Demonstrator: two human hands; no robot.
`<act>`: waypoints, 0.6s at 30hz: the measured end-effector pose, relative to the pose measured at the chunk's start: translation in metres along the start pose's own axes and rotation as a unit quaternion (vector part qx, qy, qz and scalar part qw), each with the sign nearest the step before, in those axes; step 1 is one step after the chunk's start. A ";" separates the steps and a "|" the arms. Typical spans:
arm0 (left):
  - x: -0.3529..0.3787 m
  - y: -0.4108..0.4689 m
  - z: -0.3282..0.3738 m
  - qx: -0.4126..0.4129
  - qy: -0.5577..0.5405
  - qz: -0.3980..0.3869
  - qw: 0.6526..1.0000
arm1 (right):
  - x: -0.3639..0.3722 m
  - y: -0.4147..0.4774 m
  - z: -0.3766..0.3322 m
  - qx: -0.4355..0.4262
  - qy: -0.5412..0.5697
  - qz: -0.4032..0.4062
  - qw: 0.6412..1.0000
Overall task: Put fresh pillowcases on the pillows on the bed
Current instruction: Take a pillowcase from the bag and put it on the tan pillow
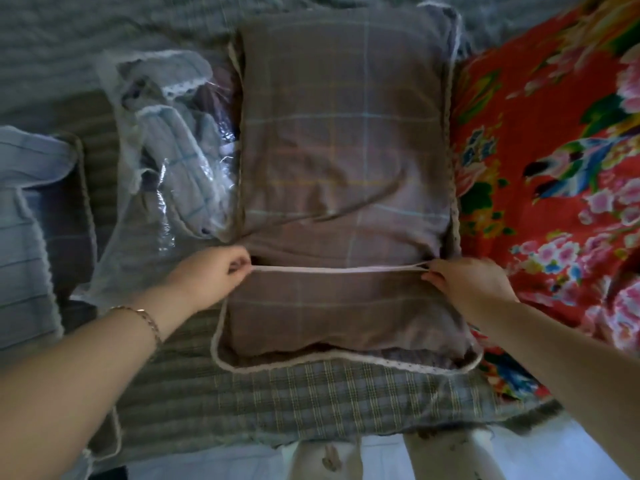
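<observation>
Lying with its long axis running away from the person, the pillow (343, 133) has its pillowcase hem (337, 270) (stretched taut crosswise) pinched by the left hand (214, 271) and the right hand (471, 278).

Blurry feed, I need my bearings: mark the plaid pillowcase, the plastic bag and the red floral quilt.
plaid pillowcase (343, 133): head view, middle of its top panel.
plastic bag (187, 174): head view, clear front, near its middle.
red floral quilt (554, 150): head view, its flowered top surface.
</observation>
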State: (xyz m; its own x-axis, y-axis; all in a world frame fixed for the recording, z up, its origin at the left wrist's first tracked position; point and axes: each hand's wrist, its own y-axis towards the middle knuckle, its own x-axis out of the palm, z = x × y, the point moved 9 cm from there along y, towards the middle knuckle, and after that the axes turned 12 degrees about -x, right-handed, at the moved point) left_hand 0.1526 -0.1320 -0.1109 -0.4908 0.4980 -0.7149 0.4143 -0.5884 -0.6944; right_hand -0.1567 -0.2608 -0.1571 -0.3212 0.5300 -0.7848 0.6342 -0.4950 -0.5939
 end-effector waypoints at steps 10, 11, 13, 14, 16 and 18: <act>0.054 0.023 -0.041 -0.157 -0.316 -0.039 0.935 | -0.045 -0.020 -0.111 0.036 0.236 0.276 0.931; 0.056 0.025 -0.041 -0.157 -0.330 -0.047 0.930 | -0.051 -0.014 -0.146 -0.047 0.248 0.262 0.932; 0.055 0.027 -0.044 -0.170 -0.376 -0.048 0.910 | -0.054 -0.001 -0.202 -0.162 0.262 0.202 0.930; 0.054 0.027 -0.045 -0.172 -0.400 -0.047 0.899 | -0.055 0.007 -0.221 -0.191 0.261 0.183 0.928; 0.050 0.026 -0.050 -0.173 -0.429 -0.035 0.886 | -0.055 0.024 -0.241 -0.201 0.253 0.173 0.930; 0.051 0.021 -0.062 -0.195 -0.491 -0.033 0.849 | -0.051 0.042 -0.241 -0.170 0.251 0.160 0.940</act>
State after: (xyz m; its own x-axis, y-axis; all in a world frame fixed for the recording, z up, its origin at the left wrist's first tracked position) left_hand 0.1839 -0.0794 -0.1673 -0.8453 -0.3614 -0.3936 0.4896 -0.2287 -0.8414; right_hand 0.0561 -0.1428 -0.0994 0.2419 0.6914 -0.6808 0.8569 -0.4814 -0.1844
